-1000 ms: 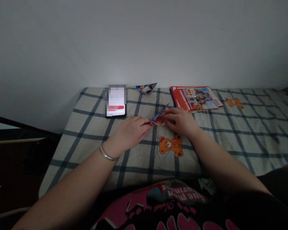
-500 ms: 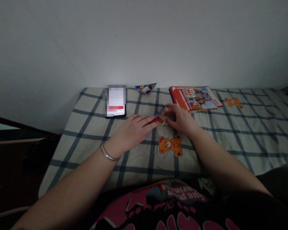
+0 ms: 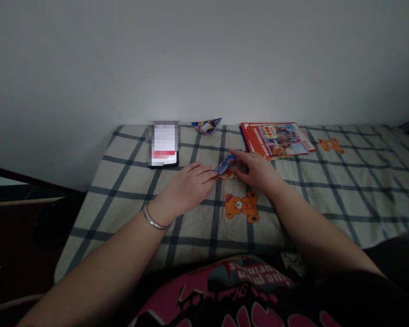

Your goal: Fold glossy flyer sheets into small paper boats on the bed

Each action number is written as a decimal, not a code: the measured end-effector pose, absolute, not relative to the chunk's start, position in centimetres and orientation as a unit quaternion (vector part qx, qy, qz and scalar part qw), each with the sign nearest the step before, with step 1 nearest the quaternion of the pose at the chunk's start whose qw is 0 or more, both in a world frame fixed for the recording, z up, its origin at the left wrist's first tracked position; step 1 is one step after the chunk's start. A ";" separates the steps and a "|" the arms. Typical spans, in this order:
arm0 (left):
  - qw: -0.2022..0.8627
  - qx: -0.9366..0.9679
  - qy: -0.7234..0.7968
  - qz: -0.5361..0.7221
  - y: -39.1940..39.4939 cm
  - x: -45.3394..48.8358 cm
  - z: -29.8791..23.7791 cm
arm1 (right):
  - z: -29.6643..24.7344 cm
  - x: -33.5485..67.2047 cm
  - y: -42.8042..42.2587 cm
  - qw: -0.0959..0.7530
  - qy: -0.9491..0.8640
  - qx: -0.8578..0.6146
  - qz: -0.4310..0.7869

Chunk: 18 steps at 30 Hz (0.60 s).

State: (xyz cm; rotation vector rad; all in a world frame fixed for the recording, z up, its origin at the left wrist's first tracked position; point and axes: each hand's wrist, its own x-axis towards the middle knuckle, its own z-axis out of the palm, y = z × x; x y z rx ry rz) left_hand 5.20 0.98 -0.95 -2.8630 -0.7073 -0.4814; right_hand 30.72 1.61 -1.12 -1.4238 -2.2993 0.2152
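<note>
A small piece of folded paper (image 3: 226, 166), printed blue, red and white, lies between my two hands on the checked cloth. A blue strip runs slantwise along its upper edge, turned over the lighter part below. The fingers of my left hand (image 3: 195, 184) are together and hold the left corner of the paper, with a silver bangle at the wrist. From the right, my right hand (image 3: 255, 170) grips the other end between thumb and fingers. Its fingertips partly hide that end. Behind the hands stands a folded paper boat-like shape (image 3: 207, 126), near the wall.
A phone (image 3: 164, 147) with a lit, blurred screen lies to the left. Printed flyers (image 3: 276, 140) are stacked at the back right. The checked cloth (image 3: 122, 181) bears printed bears and meets a pale wall (image 3: 204, 59). Its left edge borders a dark floor area.
The blue strip of the paper has turned over toward me and now shows more of its face. My left fingertips have drawn back slightly to the left; my right hand has shifted a little.
</note>
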 end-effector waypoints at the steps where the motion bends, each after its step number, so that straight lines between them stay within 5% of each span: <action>1: 0.077 -0.957 -0.231 -0.156 1.0 5.2 -0.9 | -1.1 30.7 1.6 0.207 -0.832 -0.509 0.071; 18: 0.021 -0.956 -0.268 -0.120 0.6 5.5 -1.2 | -0.6 30.1 1.1 0.174 -0.848 -0.500 -0.010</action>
